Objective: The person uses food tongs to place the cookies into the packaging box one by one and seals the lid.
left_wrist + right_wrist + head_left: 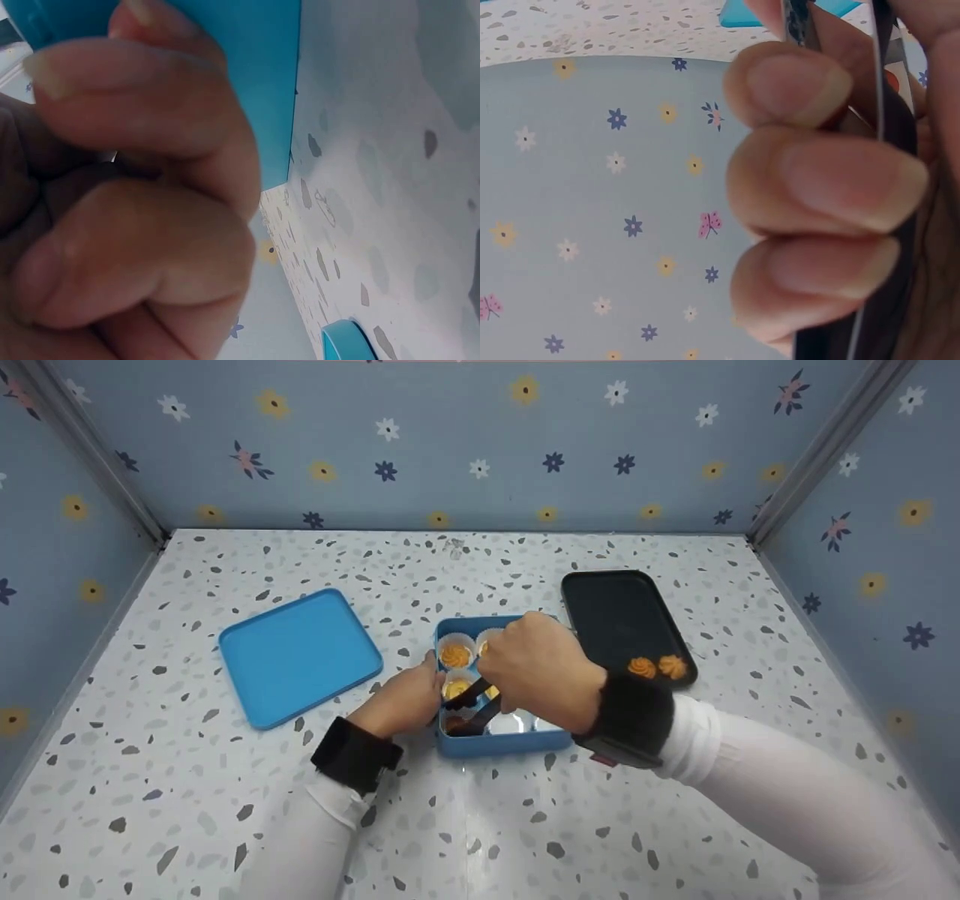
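A blue rectangular box (pixel 504 744) holds several white paper cups, some with yellow-orange swirled cookies, such as the cookie (pixel 454 655) at its back left. My right hand (pixel 536 664) is above the box and grips black tongs (pixel 480 718), whose tips reach into the front-left cup. Something brown lies by the tips, partly hidden. In the right wrist view my fingers (pixel 817 180) wrap round the tongs' handles. My left hand (pixel 405 697) rests against the box's left wall; in the left wrist view its fingers (pixel 150 120) are loosely bent beside the blue wall.
A flat blue lid (pixel 301 658) lies to the left of the box. At the right, a black tray (pixel 619 615) carries two swirled cookies (pixel 673 666) near its front edge. Flower-patterned walls (pixel 465 442) stand behind and at both sides of the speckled table (pixel 480 825).
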{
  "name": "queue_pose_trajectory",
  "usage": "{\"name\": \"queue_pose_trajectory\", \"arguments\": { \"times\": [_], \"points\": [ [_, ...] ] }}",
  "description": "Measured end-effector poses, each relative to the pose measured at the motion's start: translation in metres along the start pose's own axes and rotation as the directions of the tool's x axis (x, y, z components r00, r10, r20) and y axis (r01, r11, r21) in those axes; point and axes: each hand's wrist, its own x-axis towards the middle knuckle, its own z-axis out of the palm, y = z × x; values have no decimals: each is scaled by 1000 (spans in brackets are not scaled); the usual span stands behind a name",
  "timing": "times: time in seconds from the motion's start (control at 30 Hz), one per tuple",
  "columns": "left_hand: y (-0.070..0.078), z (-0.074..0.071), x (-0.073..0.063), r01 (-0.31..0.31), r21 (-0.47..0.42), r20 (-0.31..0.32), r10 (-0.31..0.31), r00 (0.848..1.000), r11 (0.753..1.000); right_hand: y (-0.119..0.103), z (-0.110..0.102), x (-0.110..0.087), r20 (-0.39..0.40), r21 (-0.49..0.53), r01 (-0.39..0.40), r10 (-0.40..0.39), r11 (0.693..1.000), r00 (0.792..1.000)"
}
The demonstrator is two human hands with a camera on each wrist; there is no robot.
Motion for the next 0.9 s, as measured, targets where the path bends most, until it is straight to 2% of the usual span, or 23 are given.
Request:
{"name": "queue_pose_trajectory", "arguments": {
  "times": [0.1,0.23,0.47,0.6,0.73,0.9],
  "points": [
    [0,0,0,7,4,3,-7,1000,1000,3,-1,-1,1,24,-19,19,1000,1000],
    [0,0,0,14,-13,8,-14,1000,1000,14,-2,-7,31,73,-82,80,994,996],
    [0,-1,0,37,-48,26,-36,999,998,55,9,-35,57,170,-216,209,961,976],
    [1,0,0,39,-68,30,-37,999,997,83,29,-59,59,230,-284,278,931,959],
    [0,1,1,54,-65,34,-52,998,996,108,59,-83,40,287,-323,325,902,945],
    [0,2,2,78,-54,45,-76,996,995,132,99,-106,116,314,-383,365,869,924]
  ]
}}
